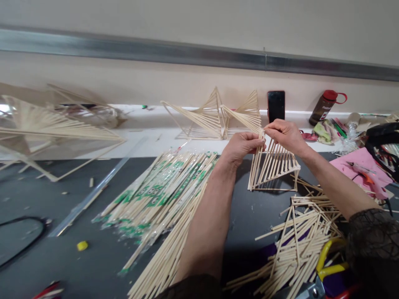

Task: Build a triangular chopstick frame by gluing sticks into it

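Observation:
A small frame of thin wooden sticks point(274, 170), set in a fanned, twisted row, stands on the dark table in front of me. My left hand point(245, 145) pinches its upper left corner between thumb and fingers. At the same top corner, my right hand point(285, 133) has thumb and forefinger pressed together around a stick end. Just behind my hands are two similar stick structures point(202, 118) on the white ledge. To the right, a pile of short loose sticks point(299, 245) lies beneath my forearm.
Plastic-wrapped stick packs point(162, 187) and a clear ruler point(96, 191) lie left. A larger stick structure point(56, 133) stands far left. Yellow-handled pliers point(330, 261) rest front right. A phone point(276, 106) and a bottle point(324, 108) stand by the wall; pink paper point(358, 166) lies right.

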Demonstrator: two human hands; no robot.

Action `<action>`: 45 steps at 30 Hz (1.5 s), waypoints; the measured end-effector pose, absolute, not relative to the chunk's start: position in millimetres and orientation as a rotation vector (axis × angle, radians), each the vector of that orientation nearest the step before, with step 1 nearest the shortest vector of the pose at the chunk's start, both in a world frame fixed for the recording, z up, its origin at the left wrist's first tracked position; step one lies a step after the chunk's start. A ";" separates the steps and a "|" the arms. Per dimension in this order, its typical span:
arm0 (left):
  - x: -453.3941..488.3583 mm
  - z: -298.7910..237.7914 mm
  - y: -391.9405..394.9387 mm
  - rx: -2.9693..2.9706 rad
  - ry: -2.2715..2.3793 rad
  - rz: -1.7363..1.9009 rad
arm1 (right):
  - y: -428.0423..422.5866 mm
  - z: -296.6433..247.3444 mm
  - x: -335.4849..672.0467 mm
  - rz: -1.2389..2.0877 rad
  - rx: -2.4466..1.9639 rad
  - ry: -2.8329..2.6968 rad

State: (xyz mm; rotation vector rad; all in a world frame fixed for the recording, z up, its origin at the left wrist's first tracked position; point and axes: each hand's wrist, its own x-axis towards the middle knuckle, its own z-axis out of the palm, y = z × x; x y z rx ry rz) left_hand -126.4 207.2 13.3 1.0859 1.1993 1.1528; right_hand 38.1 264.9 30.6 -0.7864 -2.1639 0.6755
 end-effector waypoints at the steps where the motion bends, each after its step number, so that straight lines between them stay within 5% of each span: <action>1: -126.4 13.4 207.0 1.093 1.202 1.151 | 265.0 31.1 38.4 0.685 -0.786 -2.171; 45: -126.3 12.8 205.7 1.100 1.194 1.124 | 280.4 29.1 46.5 0.385 -0.897 -2.439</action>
